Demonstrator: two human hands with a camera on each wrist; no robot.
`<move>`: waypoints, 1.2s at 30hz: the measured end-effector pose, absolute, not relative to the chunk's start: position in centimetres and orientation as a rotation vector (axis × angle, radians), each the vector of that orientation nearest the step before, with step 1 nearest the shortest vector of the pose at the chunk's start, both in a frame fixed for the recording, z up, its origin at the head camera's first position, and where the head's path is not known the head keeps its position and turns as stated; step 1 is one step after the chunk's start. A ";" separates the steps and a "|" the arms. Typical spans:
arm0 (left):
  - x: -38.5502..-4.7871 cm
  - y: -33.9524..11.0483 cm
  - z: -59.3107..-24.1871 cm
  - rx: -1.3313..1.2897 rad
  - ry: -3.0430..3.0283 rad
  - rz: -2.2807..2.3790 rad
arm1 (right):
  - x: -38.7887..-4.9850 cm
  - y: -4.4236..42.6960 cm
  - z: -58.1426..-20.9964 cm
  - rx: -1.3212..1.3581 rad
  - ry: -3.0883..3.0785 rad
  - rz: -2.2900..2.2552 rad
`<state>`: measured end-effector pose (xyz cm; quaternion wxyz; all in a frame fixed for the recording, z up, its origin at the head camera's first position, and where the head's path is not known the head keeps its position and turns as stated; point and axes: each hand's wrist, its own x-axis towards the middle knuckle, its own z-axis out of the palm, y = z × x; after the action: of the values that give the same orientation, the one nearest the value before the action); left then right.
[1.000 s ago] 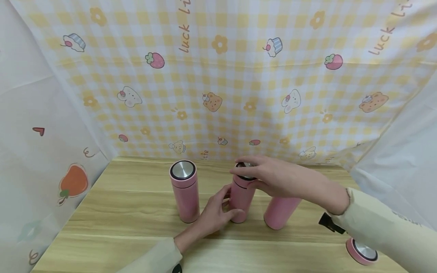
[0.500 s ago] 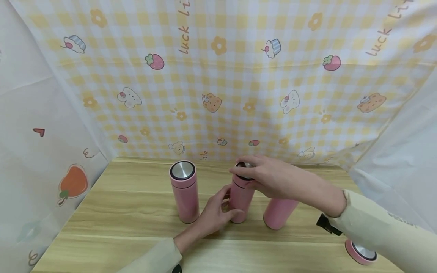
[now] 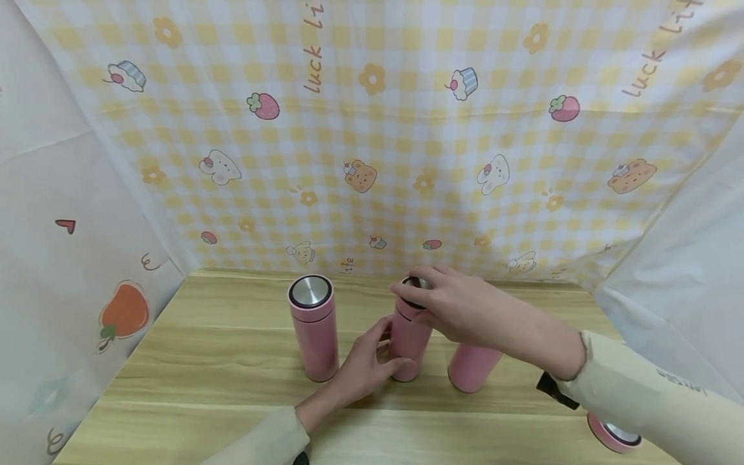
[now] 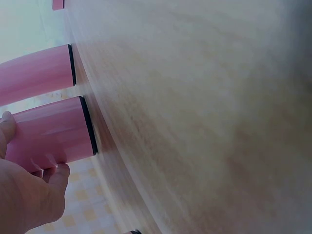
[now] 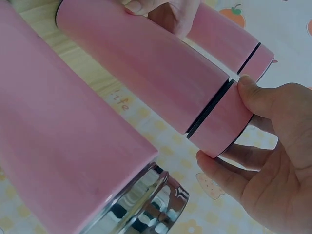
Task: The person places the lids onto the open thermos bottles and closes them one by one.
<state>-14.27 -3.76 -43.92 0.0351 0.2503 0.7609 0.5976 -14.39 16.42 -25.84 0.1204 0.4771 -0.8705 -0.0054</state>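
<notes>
Upright on the table, the middle pink thermos (image 3: 411, 345) stands between my two hands. My left hand (image 3: 367, 363) grips its lower body, the thumb in front and fingers round the far side. Its lid (image 5: 222, 122) is pinched between the thumb and fingers of my right hand (image 3: 465, 302); a dark seam shows between lid and body. To the left is a second pink thermos (image 3: 316, 342) with a steel-topped lid on. A third thermos (image 3: 473, 368), partly hidden by my right hand, has no lid, and its shiny metal neck (image 5: 146, 204) shows in the right wrist view.
A loose pink lid (image 3: 609, 434) with a steel top lies at the table's right front, partly covered by my right sleeve. Behind the wooden table (image 3: 232, 361) hangs a yellow checked cloth (image 3: 325, 142). White cloth (image 3: 52, 161) closes the left side.
My right hand has turned slightly on the lid, and its wrist and forearm have shifted a little left and down. My left hand keeps its grip, with the thermos in place.
</notes>
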 end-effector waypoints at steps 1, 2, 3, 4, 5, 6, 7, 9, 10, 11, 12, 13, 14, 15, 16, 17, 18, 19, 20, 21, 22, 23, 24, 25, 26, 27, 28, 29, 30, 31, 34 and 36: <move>-14.3 -3.8 -44.0 0.769 2.337 1.838 | -14.4 16.4 -25.9 1.386 -2.541 -0.024; -14.3 -3.7 -44.0 0.772 2.342 1.836 | -14.3 16.3 -25.9 1.382 -2.535 -0.032; -14.3 -3.7 -44.1 0.774 2.346 1.835 | -14.3 16.3 -26.0 1.379 -2.528 -0.034; -14.4 -3.7 -44.2 0.776 2.349 1.835 | -14.4 16.3 -26.0 1.379 -2.518 -0.036; -14.4 -3.7 -44.3 0.781 2.352 1.839 | -14.4 16.3 -26.0 1.381 -2.508 -0.038; -14.4 -3.7 -44.3 0.785 2.353 1.840 | -14.4 16.3 -26.1 1.382 -2.498 -0.042; -14.4 -3.7 -44.3 0.789 2.357 1.841 | -14.4 16.3 -26.1 1.383 -2.488 -0.050; -14.4 -3.7 -44.4 0.795 2.361 1.840 | -14.4 16.4 -26.1 1.381 -2.485 -0.069; -14.4 -3.7 -44.4 0.797 2.360 1.840 | -14.3 16.5 -26.1 1.379 -2.486 -0.086; -14.4 -3.7 -44.3 0.799 2.362 1.839 | -14.3 16.5 -26.1 1.377 -2.489 -0.098; -14.4 -3.7 -44.3 0.799 2.364 1.835 | -14.2 16.6 -26.1 1.376 -2.495 -0.111; -14.4 -3.7 -44.3 0.798 2.368 1.830 | -14.2 16.7 -26.1 1.378 -2.501 -0.117; -14.4 -3.7 -44.3 0.800 2.369 1.827 | -14.2 16.8 -26.0 1.384 -2.505 -0.120; -14.4 -3.7 -44.3 0.798 2.370 1.823 | -14.2 16.9 -26.0 1.393 -2.509 -0.119; -14.4 -3.7 -44.3 0.799 2.374 1.819 | -14.2 17.0 -26.0 1.406 -2.507 -0.108; -14.4 -3.7 -44.3 0.801 2.375 1.816 | -14.2 17.1 -26.0 1.421 -2.506 -0.095; -14.4 -3.7 -44.3 0.801 2.375 1.812 | -14.2 17.2 -26.0 1.437 -2.505 -0.082; -14.4 -3.7 -44.3 0.802 2.374 1.812 | -14.2 17.3 -26.0 1.452 -2.503 -0.069; -14.4 -3.7 -44.3 0.805 2.372 1.813 | -14.3 17.3 -26.0 1.466 -2.504 -0.057; -14.4 -3.7 -44.3 0.806 2.369 1.816 | -14.3 17.3 -26.0 1.476 -2.507 -0.047; -14.4 -3.7 -44.3 0.810 2.366 1.820 | -14.3 17.3 -26.0 1.479 -2.512 -0.040; -14.4 -3.7 -44.3 0.810 2.361 1.822 | -14.3 17.3 -26.0 1.480 -2.519 -0.039; -14.4 -3.7 -44.3 0.808 2.357 1.825 | -14.3 17.2 -26.0 1.475 -2.527 -0.036; -14.4 -3.7 -44.3 0.805 2.352 1.827 | -14.2 17.2 -26.0 1.469 -2.534 -0.039; -14.4 -3.7 -44.3 0.804 2.348 1.828 | -14.2 17.1 -26.0 1.461 -2.539 -0.043; -14.4 -3.7 -44.3 0.801 2.346 1.827 | -14.2 17.1 -26.0 1.452 -2.544 -0.049; -14.4 -3.7 -44.3 0.797 2.345 1.824 | -14.2 17.1 -26.0 1.441 -2.549 -0.054; -14.4 -3.7 -44.2 0.794 2.346 1.820 | -14.2 17.0 -26.0 1.434 -2.548 -0.062; -14.4 -3.7 -44.2 0.793 2.349 1.817 | -14.2 17.0 -26.0 1.426 -2.544 -0.069; -14.4 -3.8 -44.2 0.792 2.351 1.813 | -14.2 16.9 -26.1 1.421 -2.537 -0.077; -14.4 -3.8 -44.2 0.794 2.364 1.804 | -14.2 16.8 -26.2 1.414 -2.503 -0.082; -14.5 -3.8 -44.2 0.792 2.370 1.799 | -14.2 16.8 -26.2 1.412 -2.474 -0.085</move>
<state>-14.48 -3.82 -44.24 0.0312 0.2570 0.7695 0.5839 -14.18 16.77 -26.23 0.1455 0.4903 -0.8588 -0.0294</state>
